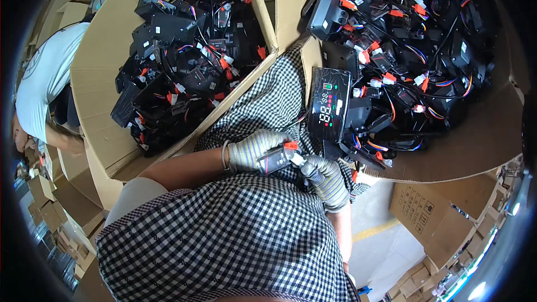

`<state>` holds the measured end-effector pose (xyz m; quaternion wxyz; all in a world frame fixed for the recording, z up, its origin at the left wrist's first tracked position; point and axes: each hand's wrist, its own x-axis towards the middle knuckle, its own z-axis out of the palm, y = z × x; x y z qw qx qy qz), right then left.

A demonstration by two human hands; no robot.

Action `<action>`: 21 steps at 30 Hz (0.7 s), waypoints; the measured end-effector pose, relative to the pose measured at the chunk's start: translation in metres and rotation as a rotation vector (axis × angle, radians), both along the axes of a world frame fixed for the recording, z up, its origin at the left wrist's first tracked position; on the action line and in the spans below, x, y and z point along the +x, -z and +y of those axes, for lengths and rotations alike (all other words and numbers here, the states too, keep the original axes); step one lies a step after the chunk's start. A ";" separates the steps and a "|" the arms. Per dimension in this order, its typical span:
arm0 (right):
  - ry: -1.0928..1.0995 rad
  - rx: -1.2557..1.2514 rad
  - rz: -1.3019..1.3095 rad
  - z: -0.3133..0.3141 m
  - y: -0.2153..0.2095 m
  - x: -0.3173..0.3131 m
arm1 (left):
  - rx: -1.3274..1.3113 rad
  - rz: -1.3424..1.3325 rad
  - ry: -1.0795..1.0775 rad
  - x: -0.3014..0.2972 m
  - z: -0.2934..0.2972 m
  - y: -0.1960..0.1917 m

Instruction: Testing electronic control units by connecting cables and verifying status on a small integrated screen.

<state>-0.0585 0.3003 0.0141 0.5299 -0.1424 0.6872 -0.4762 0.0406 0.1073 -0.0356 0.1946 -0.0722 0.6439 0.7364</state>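
Both my hands wear grey knitted gloves. My left hand [253, 150] grips a small black module [275, 159] with a red tab at its top. My right hand [324, 178] pinches the white connector [297, 160] at that module's end. Just above my hands a black display panel [329, 104] with lit red and green digits leans on the edge of the right cardboard box [475, 145]. Thin wires run from the panel down toward my hands.
The left cardboard box [100, 78] and the right one are both full of black display units with coloured wires and orange-red connectors. Another person in a white shirt [47, 72] bends at the far left. More cartons [430, 212] stand at the lower right and lower left.
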 end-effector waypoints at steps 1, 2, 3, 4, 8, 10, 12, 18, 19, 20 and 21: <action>-0.004 0.007 -0.005 -0.001 0.000 0.000 | 0.007 -0.005 -0.004 0.001 0.000 0.000; 0.002 -0.003 0.011 -0.002 -0.001 0.000 | -0.030 0.074 -0.039 0.001 0.000 0.000; 0.009 -0.015 0.027 -0.002 -0.001 -0.001 | -0.069 0.151 -0.075 0.001 0.000 0.001; -0.001 -0.021 0.029 -0.004 -0.002 -0.003 | -0.063 0.147 -0.080 0.002 0.000 0.001; -0.057 -0.017 0.048 -0.008 -0.003 -0.009 | -0.105 0.201 -0.099 0.004 -0.005 0.006; -0.077 0.007 0.097 -0.011 -0.008 -0.010 | -0.075 0.165 -0.083 0.003 -0.008 0.003; -0.141 0.022 0.199 -0.019 -0.016 -0.018 | 0.014 0.185 -0.113 0.002 -0.006 0.008; 0.170 -0.083 0.406 -0.026 -0.042 -0.090 | 1.309 -0.628 -0.466 0.001 -0.014 0.015; 0.207 0.057 0.711 -0.044 -0.049 -0.106 | 1.109 -0.573 -0.487 0.005 -0.019 0.005; 0.089 0.160 1.026 -0.057 -0.051 -0.125 | 1.292 -0.537 -0.447 0.012 -0.021 0.016; -0.106 0.206 1.370 -0.058 -0.037 -0.143 | 1.416 -0.419 -0.341 0.011 -0.017 0.019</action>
